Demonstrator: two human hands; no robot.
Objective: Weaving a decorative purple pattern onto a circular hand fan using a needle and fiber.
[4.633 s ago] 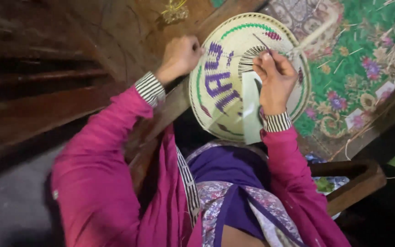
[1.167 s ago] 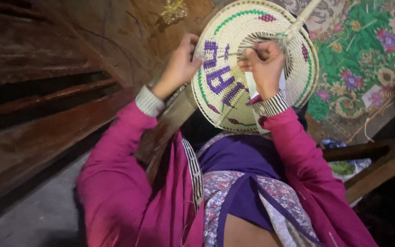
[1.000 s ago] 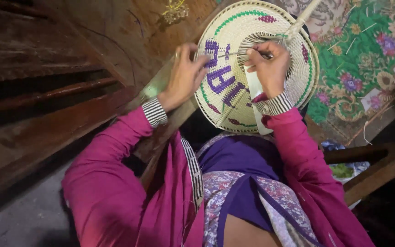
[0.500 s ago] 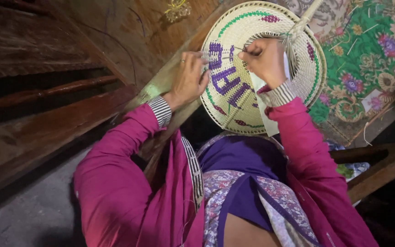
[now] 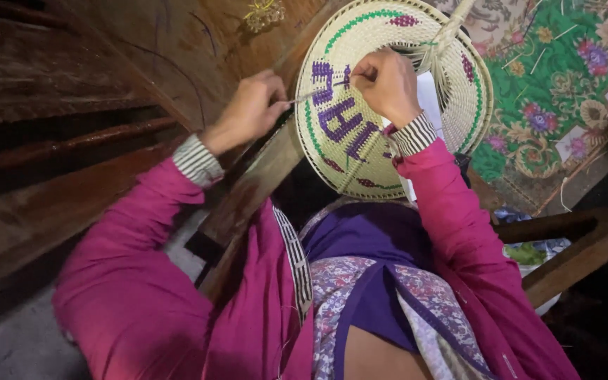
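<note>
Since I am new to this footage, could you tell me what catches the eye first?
The round woven fan, pale with purple and green patterning, fills the upper middle. The right hand grips it at its centre, while the left hand pulls a thin strand out to its left. A green flowered mat lies at upper right.

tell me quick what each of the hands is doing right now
Left hand: closed, pinching a thin strand.
Right hand: closed, fingers curled against the round woven fan; contents cannot be told.
</note>
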